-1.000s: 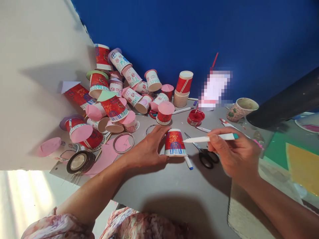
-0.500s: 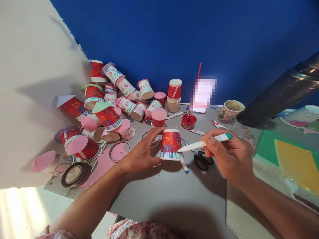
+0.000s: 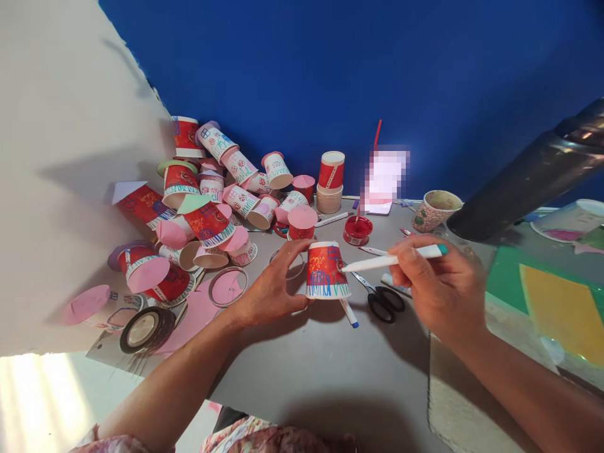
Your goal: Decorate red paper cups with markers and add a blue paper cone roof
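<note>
Marker at the red cup

Head view: left hand [image 3: 274, 292], fingers curved, pinches upturned red cup [image 3: 326, 272]. Right fingers pinch green-ended marker [image 3: 394, 259] beside it. Behind cup: tub [image 3: 357, 231] of red stuff, brush handle inside.

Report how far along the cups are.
Looks done: the piled cups, drawn on, many with paper tops. In hand: the left hand holds a red cup with blue and green drawing; the right hand holds a marker near it. Probably left: topping this cup, which has none, and perhaps the undrawn-looking stack behind.
</note>
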{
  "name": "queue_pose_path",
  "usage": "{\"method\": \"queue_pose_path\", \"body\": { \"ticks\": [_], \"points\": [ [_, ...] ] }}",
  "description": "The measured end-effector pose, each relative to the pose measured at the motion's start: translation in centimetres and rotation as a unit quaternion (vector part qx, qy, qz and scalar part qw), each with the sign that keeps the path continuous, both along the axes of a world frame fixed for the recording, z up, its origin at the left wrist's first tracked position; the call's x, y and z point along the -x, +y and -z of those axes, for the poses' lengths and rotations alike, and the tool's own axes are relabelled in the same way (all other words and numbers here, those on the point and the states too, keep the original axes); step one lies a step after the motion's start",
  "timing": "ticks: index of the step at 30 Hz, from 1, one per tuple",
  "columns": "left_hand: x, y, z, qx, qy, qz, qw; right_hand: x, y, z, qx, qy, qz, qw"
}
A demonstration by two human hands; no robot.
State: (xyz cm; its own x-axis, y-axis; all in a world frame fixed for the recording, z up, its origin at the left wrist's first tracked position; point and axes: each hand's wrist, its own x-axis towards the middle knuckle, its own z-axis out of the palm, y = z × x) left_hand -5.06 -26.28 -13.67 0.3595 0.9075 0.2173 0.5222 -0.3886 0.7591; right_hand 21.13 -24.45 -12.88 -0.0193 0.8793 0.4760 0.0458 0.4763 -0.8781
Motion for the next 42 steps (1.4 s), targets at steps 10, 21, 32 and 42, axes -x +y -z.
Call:
{"method": "queue_pose_path", "body": {
  "ticks": [10,21,32,42],
  "points": [
    [0.4,0.7,0.7,0.061,-0.104,0.003,0.993,-0.1,1.4,0.7,0.066,0.098,0.007,0.993],
    [-0.2,0.3,0.3,0.265,-0.407,0.083,0.870,0.2,1.2,2.3,0.034,-0.023,-0.183,0.982],
    [-0.7,0.4,1.4,0.168,-0.299,0.066,0.937,0.6,0.8,2.0,-0.140,-0.260,-0.069,0.953],
    [0.3,0.2,0.7,0.003,-0.016,0.058,0.998,0.6,1.8,3.4,-0.255,-0.378,-0.087,0.886]
  ]
}}
